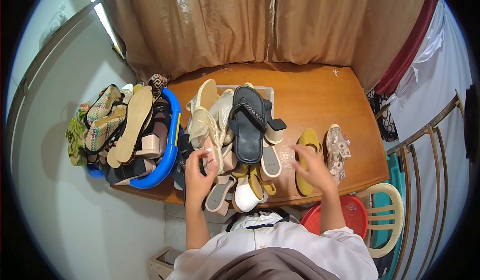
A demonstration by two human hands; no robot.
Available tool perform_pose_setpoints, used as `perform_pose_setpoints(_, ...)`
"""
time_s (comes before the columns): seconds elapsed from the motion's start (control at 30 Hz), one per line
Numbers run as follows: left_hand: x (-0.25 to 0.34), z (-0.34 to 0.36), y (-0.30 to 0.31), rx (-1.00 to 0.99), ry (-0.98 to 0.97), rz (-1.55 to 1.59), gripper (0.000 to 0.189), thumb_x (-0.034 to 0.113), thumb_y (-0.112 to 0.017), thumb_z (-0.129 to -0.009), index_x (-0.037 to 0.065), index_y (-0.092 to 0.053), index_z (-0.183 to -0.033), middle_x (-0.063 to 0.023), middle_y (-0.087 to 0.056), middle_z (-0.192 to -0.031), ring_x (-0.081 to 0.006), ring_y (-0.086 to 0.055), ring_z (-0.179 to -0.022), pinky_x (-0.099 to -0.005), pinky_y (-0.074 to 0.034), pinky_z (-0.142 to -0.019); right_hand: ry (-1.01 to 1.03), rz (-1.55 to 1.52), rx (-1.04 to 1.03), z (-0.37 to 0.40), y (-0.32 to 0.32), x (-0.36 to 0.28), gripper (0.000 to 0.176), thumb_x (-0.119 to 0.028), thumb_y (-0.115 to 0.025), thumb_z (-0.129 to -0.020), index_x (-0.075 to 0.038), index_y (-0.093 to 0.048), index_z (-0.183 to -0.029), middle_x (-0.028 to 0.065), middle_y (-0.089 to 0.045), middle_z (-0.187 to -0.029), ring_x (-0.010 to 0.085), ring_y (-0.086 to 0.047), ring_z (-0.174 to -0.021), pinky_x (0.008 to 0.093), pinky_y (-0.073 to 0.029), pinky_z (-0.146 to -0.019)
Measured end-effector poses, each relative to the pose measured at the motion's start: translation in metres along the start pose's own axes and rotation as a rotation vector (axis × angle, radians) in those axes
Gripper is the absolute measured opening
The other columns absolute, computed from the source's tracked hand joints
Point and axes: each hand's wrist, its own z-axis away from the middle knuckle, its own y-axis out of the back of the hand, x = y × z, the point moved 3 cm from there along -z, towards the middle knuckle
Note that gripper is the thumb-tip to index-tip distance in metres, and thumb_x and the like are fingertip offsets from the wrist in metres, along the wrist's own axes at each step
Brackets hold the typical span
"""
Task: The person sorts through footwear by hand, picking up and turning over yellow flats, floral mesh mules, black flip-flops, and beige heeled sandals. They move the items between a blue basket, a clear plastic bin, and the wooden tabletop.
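Left hand (200,169): left of the black sandal (248,125), fingers curled into the shoe pile (220,130); grip state cannot be told; right hand (312,167): grip apart, flat on the mustard shoe (309,140), right of the black sandal on the wooden surface (310,95); blue basket (172,145) lies further left.

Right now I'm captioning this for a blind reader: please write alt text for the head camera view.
A person's left hand touches a pile of sandals and heels on a wooden table, while the right hand rests on a mustard flat beside a glittery sandal. A blue basket heaped with more shoes sits at the table's left edge.
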Motion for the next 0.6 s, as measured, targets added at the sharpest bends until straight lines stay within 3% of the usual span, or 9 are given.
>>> perform_pose_setpoints(0.03,0.008,0.001,0.001,-0.03,-0.146,-0.287,0.041,0.02,-0.07,-0.074,0.004,-0.051,-0.106,-0.0115,-0.053,-0.103,-0.0264,-0.051,-0.098,-0.038,-0.04,-0.087,0.114,-0.111,-0.058,-0.008,-0.012,-0.016,0.048,-0.023,-0.062,-0.083,-0.004,-0.047,-0.124,0.017,-0.049,-0.126,0.0338,-0.045,-0.118,0.0425,-0.035,-0.099)
perform_pose_setpoints(0.07,0.006,0.006,-0.003,-0.126,-0.032,-0.304,0.064,0.027,-0.077,-0.063,0.007,-0.048,-0.116,-0.0145,-0.047,-0.115,-0.0348,-0.039,-0.113,-0.0443,-0.031,-0.096,0.161,-0.063,-0.08,-0.014,-0.024,-0.03,0.05,-0.023,-0.063,-0.082,-0.006,-0.045,-0.126,0.0164,-0.046,-0.129,0.0341,-0.042,-0.121,0.0445,-0.033,-0.101)
perform_pose_setpoints(0.1,0.004,0.013,-0.008,-0.162,0.037,-0.394,0.067,0.026,-0.077,-0.064,0.01,-0.046,-0.121,-0.0122,-0.041,-0.127,-0.0375,-0.031,-0.123,-0.0454,-0.026,-0.102,0.208,-0.016,-0.102,-0.021,-0.037,-0.041,0.053,-0.022,-0.063,-0.082,-0.008,-0.043,-0.128,0.0158,-0.043,-0.132,0.0344,-0.039,-0.123,0.0465,-0.031,-0.102)
perform_pose_setpoints(0.17,-0.004,0.017,-0.02,-0.111,-0.039,-0.429,0.067,0.023,-0.077,-0.065,0.007,-0.045,-0.122,-0.0154,-0.041,-0.127,-0.0374,-0.035,-0.12,-0.046,-0.027,-0.102,0.24,0.055,-0.136,-0.029,-0.059,-0.051,0.057,-0.022,-0.063,-0.081,-0.01,-0.039,-0.132,0.0144,-0.038,-0.136,0.0347,-0.034,-0.127,0.0499,-0.028,-0.104)
perform_pose_setpoints(0.23,-0.023,0.015,-0.027,-0.055,-0.123,-0.229,0.058,0.01,-0.069,-0.073,0.002,-0.044,-0.125,-0.0178,-0.042,-0.128,-0.0378,-0.04,-0.12,-0.0418,-0.034,-0.1,0.208,0.101,-0.156,-0.038,-0.082,-0.047,0.062,-0.021,-0.064,-0.08,-0.013,-0.036,-0.134,0.013,-0.034,-0.139,0.0346,-0.03,-0.13,0.0527,-0.025,-0.105)
perform_pose_setpoints(0.37,-0.026,0.007,-0.008,0.145,-0.114,-0.127,0.044,0.004,-0.06,-0.078,0.0,-0.051,-0.121,-0.0207,-0.052,-0.123,-0.0356,-0.052,-0.11,-0.0402,-0.043,-0.092,0.236,0.151,-0.089,-0.045,-0.091,-0.044,0.066,-0.015,-0.067,-0.075,-0.012,-0.036,-0.134,0.0128,-0.034,-0.139,0.035,-0.031,-0.129,0.0496,-0.029,-0.104)
perform_pose_setpoints(0.43,-0.027,0.0,0.012,0.293,-0.102,-0.092,0.039,0.003,-0.059,-0.08,-0.001,-0.053,-0.118,-0.0192,-0.059,-0.113,-0.0344,-0.058,-0.101,-0.0398,-0.045,-0.087,0.229,0.112,-0.033,-0.044,-0.092,-0.043,0.065,-0.008,-0.065,-0.073,-0.011,-0.039,-0.132,0.0155,-0.036,-0.137,0.0359,-0.034,-0.127,0.044,-0.033,-0.102)
perform_pose_setpoints(0.53,-0.022,-0.001,0.035,0.326,-0.075,-0.027,0.04,0.0,-0.061,-0.078,0.001,-0.055,-0.117,-0.0181,-0.058,-0.114,-0.0342,-0.057,-0.102,-0.0396,-0.044,-0.088,0.169,0.12,0.032,-0.042,-0.093,-0.042,0.063,-0.005,-0.063,-0.072,-0.011,-0.041,-0.13,0.0175,-0.037,-0.136,0.036,-0.037,-0.125,0.0402,-0.039,-0.098)
perform_pose_setpoints(0.6,-0.021,0.001,0.041,0.279,-0.191,-0.145,0.043,-0.002,-0.061,-0.076,0.001,-0.055,-0.118,-0.0176,-0.057,-0.116,-0.0342,-0.055,-0.105,-0.0396,-0.043,-0.091,0.119,0.119,0.044,-0.041,-0.092,-0.045,0.062,-0.005,-0.063,-0.072,-0.011,-0.041,-0.13,0.0174,-0.037,-0.136,0.0357,-0.038,-0.125,0.0402,-0.039,-0.099)
